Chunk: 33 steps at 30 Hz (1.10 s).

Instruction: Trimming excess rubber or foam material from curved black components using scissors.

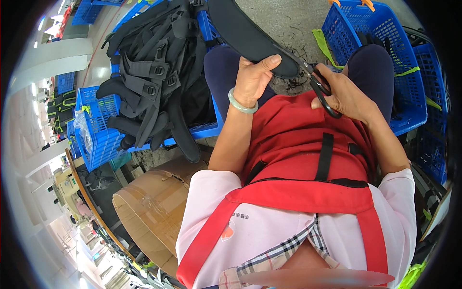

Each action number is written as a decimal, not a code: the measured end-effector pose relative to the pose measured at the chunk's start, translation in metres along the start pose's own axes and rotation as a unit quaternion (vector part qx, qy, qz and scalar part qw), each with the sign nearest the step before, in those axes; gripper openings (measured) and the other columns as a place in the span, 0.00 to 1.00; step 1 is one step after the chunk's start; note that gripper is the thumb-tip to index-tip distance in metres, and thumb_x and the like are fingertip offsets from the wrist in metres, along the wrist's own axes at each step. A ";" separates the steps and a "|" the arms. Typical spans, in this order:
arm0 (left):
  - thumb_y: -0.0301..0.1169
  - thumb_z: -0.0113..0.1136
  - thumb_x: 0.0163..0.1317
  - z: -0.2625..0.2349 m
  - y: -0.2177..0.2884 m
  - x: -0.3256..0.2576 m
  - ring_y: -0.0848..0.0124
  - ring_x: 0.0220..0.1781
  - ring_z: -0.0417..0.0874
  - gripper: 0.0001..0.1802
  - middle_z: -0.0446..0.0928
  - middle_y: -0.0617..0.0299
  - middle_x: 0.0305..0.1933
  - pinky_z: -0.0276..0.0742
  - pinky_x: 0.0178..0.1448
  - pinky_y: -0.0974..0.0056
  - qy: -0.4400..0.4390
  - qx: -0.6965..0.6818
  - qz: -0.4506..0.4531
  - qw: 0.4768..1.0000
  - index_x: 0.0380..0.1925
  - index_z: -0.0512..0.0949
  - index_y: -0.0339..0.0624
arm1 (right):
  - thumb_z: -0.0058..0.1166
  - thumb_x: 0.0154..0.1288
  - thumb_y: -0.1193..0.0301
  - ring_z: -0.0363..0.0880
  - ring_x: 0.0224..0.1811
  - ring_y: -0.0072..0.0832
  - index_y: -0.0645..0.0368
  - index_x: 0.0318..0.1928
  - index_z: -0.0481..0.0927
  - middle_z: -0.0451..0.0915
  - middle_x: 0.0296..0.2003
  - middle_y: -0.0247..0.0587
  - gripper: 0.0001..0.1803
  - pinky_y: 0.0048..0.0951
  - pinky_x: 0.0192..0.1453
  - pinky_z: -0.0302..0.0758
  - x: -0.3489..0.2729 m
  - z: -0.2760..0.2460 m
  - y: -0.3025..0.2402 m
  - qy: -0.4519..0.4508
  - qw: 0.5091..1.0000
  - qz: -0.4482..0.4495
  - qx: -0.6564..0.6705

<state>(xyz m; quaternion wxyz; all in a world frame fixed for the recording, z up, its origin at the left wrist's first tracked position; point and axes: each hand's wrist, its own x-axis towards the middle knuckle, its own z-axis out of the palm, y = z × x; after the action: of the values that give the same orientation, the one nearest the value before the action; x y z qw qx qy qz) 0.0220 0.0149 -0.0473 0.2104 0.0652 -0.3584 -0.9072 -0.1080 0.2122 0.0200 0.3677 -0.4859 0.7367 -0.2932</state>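
My left hand (256, 77) grips the near end of a long black padded strap (243, 33) that runs up and away over my knees; a pale green bangle sits on that wrist. My right hand (344, 94) holds black-handled scissors (321, 89), their blades meeting the strap's end just right of my left thumb. Both hands hover above my lap, over a red apron (298, 144).
A blue plastic crate (103, 130) heaped with black padded straps and buckles (154, 82) stands at my left. More blue crates (385, 38) are at the right. Thread clippings litter the grey floor (288, 19). A brown cardboard box (154, 202) lies lower left.
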 end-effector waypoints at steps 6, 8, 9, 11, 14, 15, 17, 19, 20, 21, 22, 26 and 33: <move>0.16 0.60 0.59 -0.008 0.001 0.002 0.68 0.43 0.84 0.10 0.83 0.60 0.40 0.81 0.52 0.61 0.006 -0.004 -0.024 1.000 0.39 0.81 0.39 | 0.65 0.58 0.56 0.59 0.29 0.23 0.64 0.40 0.68 0.64 0.24 0.37 0.26 0.29 0.31 0.62 0.005 0.013 0.016 0.019 0.981 0.007 0.192; 0.17 0.58 0.61 -0.012 0.000 0.002 0.64 0.45 0.85 0.10 0.82 0.58 0.42 0.82 0.53 0.54 -0.003 -0.006 -0.020 1.000 0.41 0.80 0.39 | 0.66 0.57 0.55 0.59 0.29 0.23 0.64 0.41 0.69 0.63 0.24 0.37 0.27 0.28 0.30 0.61 -0.001 0.010 0.010 0.018 0.984 0.007 0.178; 0.17 0.58 0.61 -0.013 -0.001 0.002 0.64 0.46 0.84 0.10 0.82 0.58 0.42 0.82 0.54 0.55 -0.003 -0.009 -0.007 1.000 0.41 0.80 0.39 | 0.66 0.56 0.53 0.59 0.28 0.23 0.63 0.43 0.69 0.61 0.24 0.36 0.29 0.27 0.30 0.60 -0.003 0.010 0.008 0.017 0.986 0.006 0.163; 0.17 0.59 0.61 -0.011 0.000 0.002 0.65 0.47 0.84 0.10 0.82 0.58 0.43 0.81 0.55 0.56 -0.003 -0.013 0.005 1.000 0.42 0.80 0.39 | 0.67 0.55 0.52 0.59 0.29 0.23 0.63 0.44 0.69 0.61 0.25 0.36 0.31 0.27 0.31 0.60 -0.008 0.013 0.016 0.027 0.989 -0.006 0.146; 0.17 0.58 0.61 0.000 0.008 0.003 0.66 0.49 0.83 0.10 0.82 0.59 0.44 0.79 0.58 0.58 0.009 -0.039 0.024 0.999 0.42 0.80 0.40 | 0.69 0.51 0.50 0.60 0.29 0.25 0.63 0.46 0.68 0.61 0.26 0.36 0.34 0.27 0.32 0.61 -0.018 0.011 0.020 0.016 0.992 0.019 0.126; 0.17 0.60 0.60 0.005 0.011 0.002 0.68 0.46 0.84 0.09 0.82 0.61 0.41 0.80 0.54 0.61 0.034 -0.047 0.031 0.998 0.39 0.81 0.40 | 0.70 0.49 0.49 0.61 0.29 0.26 0.63 0.46 0.68 0.61 0.26 0.37 0.36 0.28 0.33 0.62 -0.021 0.011 0.018 -0.006 0.991 0.053 0.122; 0.16 0.61 0.59 0.007 0.012 0.002 0.70 0.42 0.84 0.09 0.83 0.62 0.39 0.82 0.50 0.63 0.056 -0.056 0.036 0.996 0.37 0.82 0.39 | 0.69 0.50 0.50 0.62 0.30 0.27 0.64 0.47 0.68 0.62 0.27 0.38 0.36 0.29 0.35 0.64 -0.025 0.017 0.016 0.009 0.992 0.037 0.124; 0.16 0.62 0.59 0.005 0.009 0.002 0.70 0.42 0.84 0.09 0.83 0.62 0.39 0.81 0.50 0.63 0.060 -0.041 0.036 0.997 0.37 0.82 0.40 | 0.69 0.51 0.51 0.63 0.31 0.27 0.64 0.48 0.68 0.64 0.28 0.38 0.36 0.29 0.37 0.65 -0.025 0.022 0.014 0.007 0.990 0.047 0.132; 0.16 0.62 0.59 0.004 0.006 0.002 0.70 0.42 0.84 0.09 0.83 0.62 0.39 0.81 0.50 0.63 0.059 -0.042 0.034 0.997 0.37 0.82 0.40 | 0.69 0.52 0.51 0.64 0.31 0.28 0.65 0.49 0.68 0.66 0.28 0.39 0.36 0.30 0.37 0.66 -0.023 0.024 0.015 0.016 0.991 0.047 0.126; 0.17 0.59 0.61 0.003 0.003 0.002 0.69 0.46 0.83 0.10 0.82 0.62 0.41 0.80 0.55 0.61 0.032 -0.027 0.032 0.999 0.40 0.81 0.40 | 0.69 0.52 0.51 0.64 0.31 0.28 0.65 0.49 0.68 0.66 0.28 0.39 0.36 0.30 0.37 0.66 -0.021 0.024 0.015 0.018 0.991 0.048 0.126; 0.17 0.57 0.63 0.002 0.000 0.002 0.67 0.49 0.82 0.11 0.82 0.62 0.44 0.78 0.59 0.58 0.005 -0.012 0.029 0.999 0.43 0.79 0.41 | 0.69 0.51 0.51 0.64 0.31 0.28 0.65 0.49 0.68 0.66 0.28 0.39 0.36 0.30 0.38 0.66 -0.019 0.024 0.015 0.029 0.991 0.045 0.126; 0.17 0.56 0.63 -0.004 -0.003 0.002 0.66 0.49 0.83 0.11 0.82 0.61 0.43 0.80 0.57 0.56 0.014 -0.017 0.004 1.000 0.43 0.79 0.40 | 0.69 0.51 0.50 0.63 0.32 0.27 0.64 0.48 0.67 0.67 0.29 0.40 0.36 0.30 0.38 0.66 -0.014 0.021 0.010 0.030 0.993 0.045 0.109; 0.17 0.59 0.61 -0.003 -0.002 0.002 0.68 0.45 0.84 0.09 0.82 0.60 0.41 0.81 0.53 0.60 0.005 -0.023 -0.011 1.000 0.40 0.80 0.39 | 0.68 0.51 0.48 0.60 0.31 0.24 0.62 0.47 0.67 0.62 0.27 0.36 0.36 0.28 0.36 0.64 -0.012 0.018 0.020 0.006 0.987 -0.021 0.159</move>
<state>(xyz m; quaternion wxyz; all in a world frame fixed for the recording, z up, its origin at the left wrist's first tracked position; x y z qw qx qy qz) 0.0204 0.0134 -0.0503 0.2034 0.0693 -0.3358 -0.9171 -0.1001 0.2292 -0.0031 0.4297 -0.4346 0.6727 -0.4172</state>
